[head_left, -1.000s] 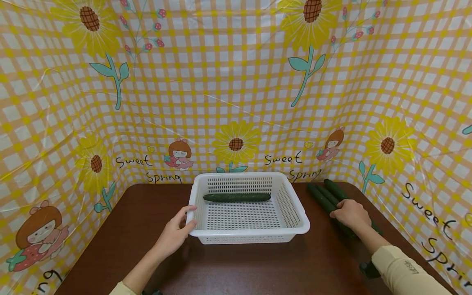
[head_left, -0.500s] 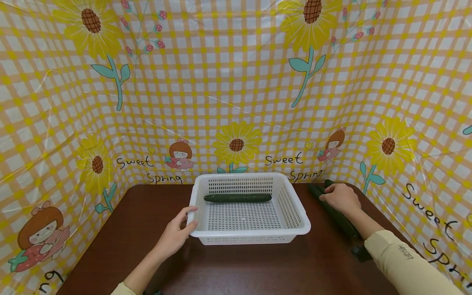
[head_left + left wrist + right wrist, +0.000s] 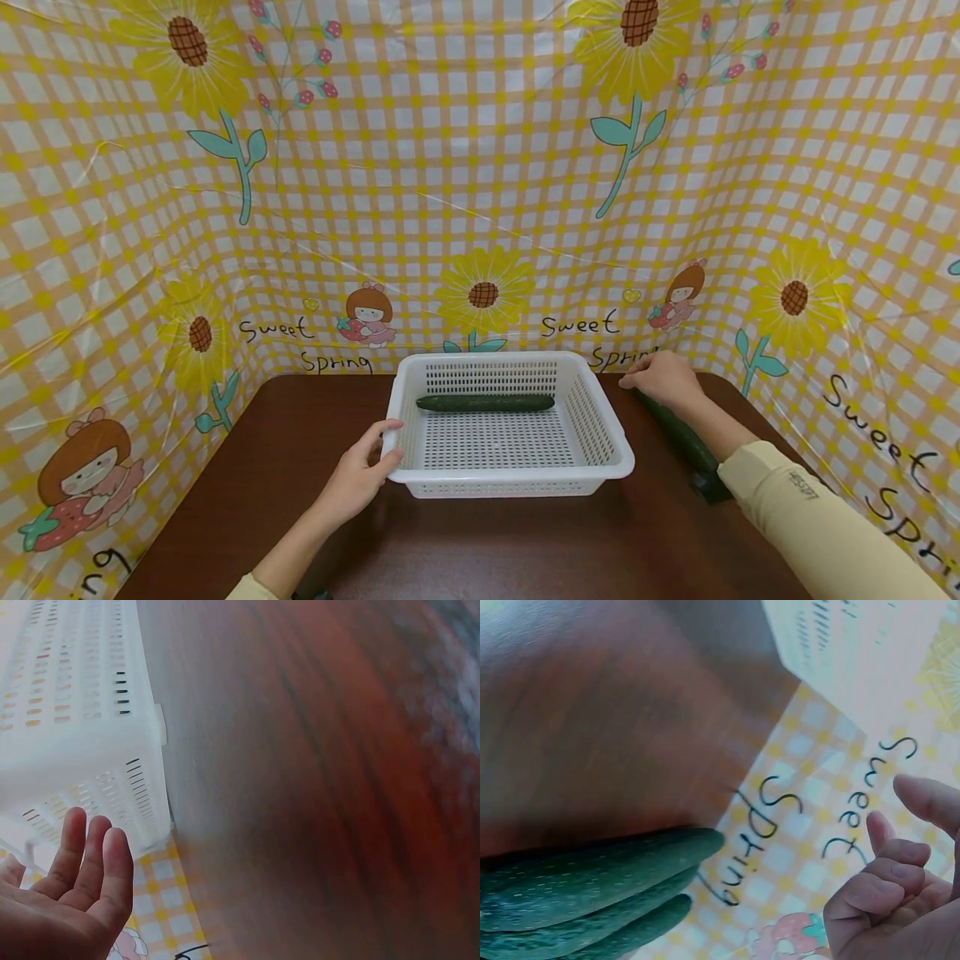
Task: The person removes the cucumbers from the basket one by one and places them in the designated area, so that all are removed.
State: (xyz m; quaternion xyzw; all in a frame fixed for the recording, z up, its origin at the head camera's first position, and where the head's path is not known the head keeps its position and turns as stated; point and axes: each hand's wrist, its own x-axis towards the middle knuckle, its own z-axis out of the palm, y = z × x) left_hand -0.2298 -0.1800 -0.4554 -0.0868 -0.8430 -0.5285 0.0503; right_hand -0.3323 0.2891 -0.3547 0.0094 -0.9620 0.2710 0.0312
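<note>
A white plastic basket [image 3: 517, 473] with slotted walls stands mid-table, a cucumber [image 3: 486, 403] lying across its floor. My left hand [image 3: 352, 475] grips the basket's left rim, thumb and forefinger over the edge; in the left wrist view, its other fingers [image 3: 67, 855] extend beside the outer wall. On the right, my right hand [image 3: 666, 382] hovers by the far tips of a group of cucumbers [image 3: 607, 874], partly covering them in the head view. That hand's thumb is apart from its loosely bent fingers [image 3: 877, 889], with nothing between them.
Dark brown table [image 3: 495, 542] surrounds the basket. A checked, flower-printed cloth [image 3: 480, 208] rises behind and along both sides. A black device [image 3: 708, 487] sits at the right wrist, close above the cucumbers.
My right hand has moved left and away from me, from the middle of the cucumbers to their far tips. The left hand and basket have stayed put.
</note>
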